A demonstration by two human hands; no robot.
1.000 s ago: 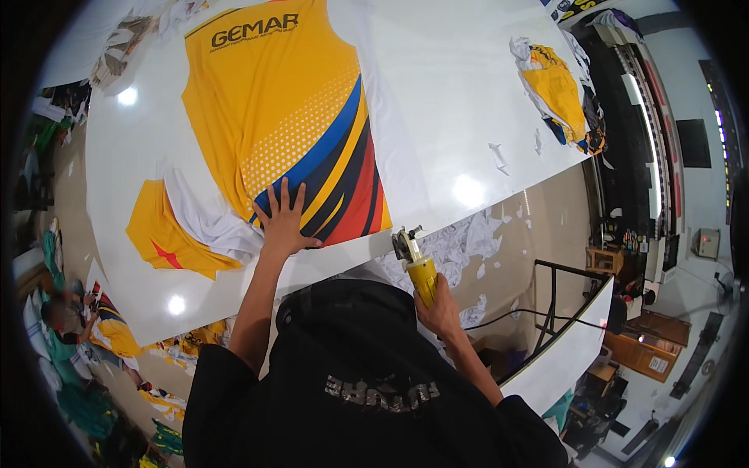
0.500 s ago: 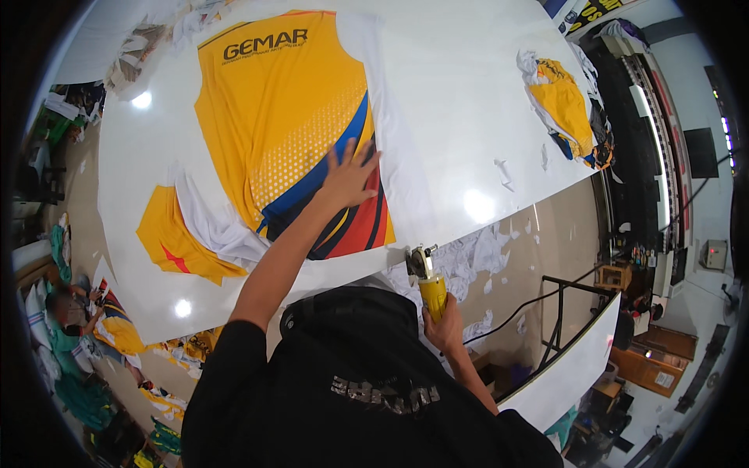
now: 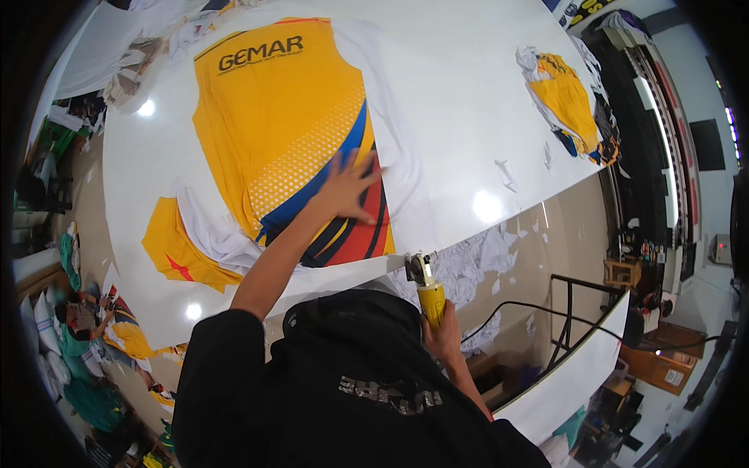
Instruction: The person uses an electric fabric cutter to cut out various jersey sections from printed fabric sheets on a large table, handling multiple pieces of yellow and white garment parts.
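Pressing left hand point(image 3: 347, 187), fingers apart, flat on yellow printed fabric point(image 3: 281, 125) to steady it; right hand point(image 3: 443, 337) clamped on yellow cutter point(image 3: 428, 292) at near worktop point(image 3: 468, 86) edge.

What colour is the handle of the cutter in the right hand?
Yellow: the cutter handle shows clearest in the head view.

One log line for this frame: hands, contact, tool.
left hand: flat on printed yellow fabric panel | right hand: gripping yellow-handled cutter at table edge | scraps on floor

yellow jersey print point(image 3: 281, 125) w/ blue-red-black stripes, white dots, yellow cutter point(image 3: 430, 298)
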